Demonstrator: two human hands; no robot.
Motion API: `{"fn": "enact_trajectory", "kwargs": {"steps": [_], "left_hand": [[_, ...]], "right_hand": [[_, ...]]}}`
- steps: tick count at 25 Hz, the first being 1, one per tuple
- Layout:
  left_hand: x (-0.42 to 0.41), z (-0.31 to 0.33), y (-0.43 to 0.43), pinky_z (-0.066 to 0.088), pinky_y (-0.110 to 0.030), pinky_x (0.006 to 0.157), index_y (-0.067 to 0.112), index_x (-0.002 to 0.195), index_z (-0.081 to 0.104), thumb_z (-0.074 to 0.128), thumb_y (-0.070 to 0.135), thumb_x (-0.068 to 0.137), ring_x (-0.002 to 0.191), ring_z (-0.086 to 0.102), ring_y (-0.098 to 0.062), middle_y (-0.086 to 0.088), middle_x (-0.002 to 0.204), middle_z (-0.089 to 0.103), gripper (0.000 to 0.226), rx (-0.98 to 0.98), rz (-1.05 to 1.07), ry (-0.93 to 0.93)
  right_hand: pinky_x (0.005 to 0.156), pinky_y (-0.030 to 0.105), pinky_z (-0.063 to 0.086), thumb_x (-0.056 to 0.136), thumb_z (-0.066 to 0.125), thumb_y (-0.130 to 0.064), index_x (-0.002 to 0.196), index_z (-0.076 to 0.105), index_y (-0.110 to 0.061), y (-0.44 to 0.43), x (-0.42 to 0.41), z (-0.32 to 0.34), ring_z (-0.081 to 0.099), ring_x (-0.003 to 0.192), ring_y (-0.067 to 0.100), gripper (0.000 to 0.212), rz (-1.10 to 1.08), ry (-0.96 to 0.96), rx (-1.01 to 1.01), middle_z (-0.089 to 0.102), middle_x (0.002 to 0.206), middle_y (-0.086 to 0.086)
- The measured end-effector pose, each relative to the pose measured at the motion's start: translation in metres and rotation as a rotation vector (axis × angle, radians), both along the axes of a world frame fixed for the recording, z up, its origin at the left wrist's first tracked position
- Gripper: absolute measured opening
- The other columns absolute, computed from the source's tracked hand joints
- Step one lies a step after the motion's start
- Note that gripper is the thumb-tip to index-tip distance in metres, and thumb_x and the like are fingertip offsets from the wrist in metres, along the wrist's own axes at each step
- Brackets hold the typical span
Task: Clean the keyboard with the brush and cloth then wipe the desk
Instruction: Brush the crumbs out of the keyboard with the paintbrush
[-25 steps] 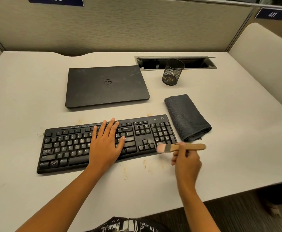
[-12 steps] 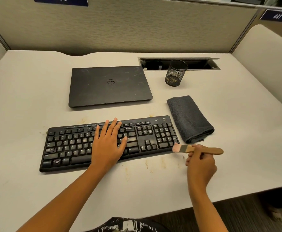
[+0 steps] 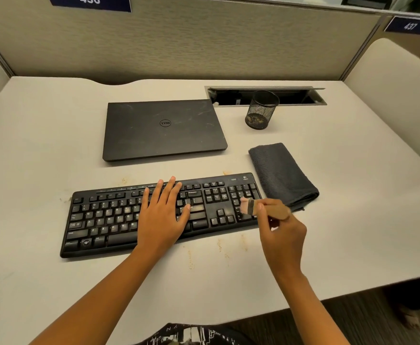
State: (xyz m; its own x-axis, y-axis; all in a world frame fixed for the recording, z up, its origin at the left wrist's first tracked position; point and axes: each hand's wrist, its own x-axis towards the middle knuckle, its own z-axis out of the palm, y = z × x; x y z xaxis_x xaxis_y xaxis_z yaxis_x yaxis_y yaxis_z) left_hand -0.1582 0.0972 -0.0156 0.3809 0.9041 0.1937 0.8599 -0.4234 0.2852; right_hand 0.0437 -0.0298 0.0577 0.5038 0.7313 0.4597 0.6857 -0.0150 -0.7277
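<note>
Keyboard [image 3: 119,220], centre-front of desk [image 3: 54,145]: your brush [image 3: 278,212], pinched in your right hand [image 3: 282,235], has returned from beside the keyboard onto the numeric keypad. Your left hand [image 3: 162,215] lies flat, fingers spread, steadying. Brushing continues; cloth [image 3: 281,173] untouched.

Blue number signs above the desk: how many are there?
2: blue rectangular sign 436 at top left; blue rectangular sign 437 at top right. More may lie outside the view.
</note>
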Motion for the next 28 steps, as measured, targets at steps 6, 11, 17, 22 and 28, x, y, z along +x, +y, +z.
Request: {"fn": "enact_trajectory", "kwargs": {"steps": [6,11,17,22,28], "left_hand": [[0.001,0.000,-0.001,0.007,-0.044,0.121,0.021,0.149,0.038,0.023,0.058,0.094,0.149,0.018,-0.020,0.003,0.159,0.027,0.068,0.016,0.007,-0.001],[0.000,-0.002,0.001,0.007,-0.044,0.122,0.022,0.149,0.038,0.024,0.057,0.095,0.149,0.018,-0.020,0.003,0.159,0.028,0.066,0.020,0.005,0.014],[0.000,-0.002,0.001,0.007,-0.044,0.122,0.022,0.150,0.037,0.025,0.057,0.095,0.149,0.017,-0.020,0.003,0.159,0.027,0.066,0.016,0.005,0.008],[0.000,-0.002,0.000,0.008,-0.045,0.122,0.022,0.149,0.038,0.025,0.056,0.095,0.149,0.019,-0.020,0.003,0.159,0.028,0.065,0.024,0.007,0.010],[0.000,-0.002,0.000,0.009,-0.046,0.122,0.023,0.149,0.037,0.027,0.056,0.095,0.149,0.018,-0.020,0.003,0.160,0.027,0.064,0.015,0.005,0.005]], "right_hand": [[0.070,0.012,0.050,0.092,0.057,-0.016,0.107,0.071,-0.001,-0.027,-0.003,-0.036,0.062,0.074,0.007,0.026,0.172,-0.416,-0.047,0.070,0.084,0.003],[0.055,0.022,0.052,0.091,0.057,-0.008,0.119,0.064,0.003,0.000,-0.015,-0.047,0.059,0.067,0.013,0.031,0.214,-0.494,-0.101,0.066,0.079,0.006],[0.054,0.013,0.037,0.098,0.042,-0.013,0.112,0.068,0.002,-0.030,-0.021,-0.038,0.054,0.059,0.010,0.034,0.232,-0.662,-0.144,0.066,0.072,0.004],[0.057,0.021,0.050,0.105,0.028,-0.020,0.117,0.066,0.001,-0.038,-0.016,-0.044,0.061,0.071,0.016,0.045,0.238,-0.693,-0.182,0.070,0.087,0.008],[0.056,0.027,0.054,0.089,0.056,-0.003,0.117,0.064,0.005,0.000,-0.013,-0.042,0.062,0.074,0.021,0.031,0.304,-0.805,-0.136,0.070,0.093,0.011]]}}
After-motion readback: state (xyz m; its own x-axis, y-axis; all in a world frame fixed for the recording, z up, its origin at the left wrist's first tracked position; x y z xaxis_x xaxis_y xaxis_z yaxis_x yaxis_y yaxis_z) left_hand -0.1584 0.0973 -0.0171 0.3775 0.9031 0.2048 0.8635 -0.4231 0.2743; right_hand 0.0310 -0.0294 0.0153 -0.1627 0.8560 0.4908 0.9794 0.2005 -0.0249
